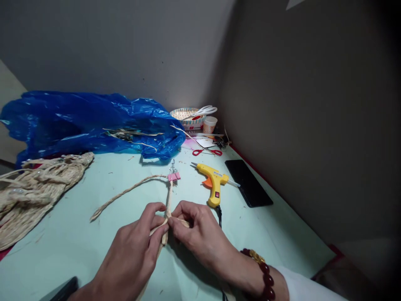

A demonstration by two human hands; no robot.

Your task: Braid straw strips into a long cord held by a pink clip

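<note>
A pale straw braid [169, 196] runs down from a pink binder clip [174, 177] on the table. At its lower end, my left hand [138, 242] pinches a strand from the left side. My right hand [196, 230] grips another strand on the right, its fingertips close against the left ones. A further strand hangs down between the two hands. Out of the clip to the left curves a finished-looking twisted cord [128, 192]. The exact finger contact on each strand is partly hidden.
A yellow hot glue gun [213, 179] lies right of the clip, beside a black phone [249, 183]. Red-handled scissors [207, 152], a patterned basket [188, 121] and a paper cup [209, 124] stand behind. A blue plastic bag [94, 113] and a woven straw piece [46, 188] are left.
</note>
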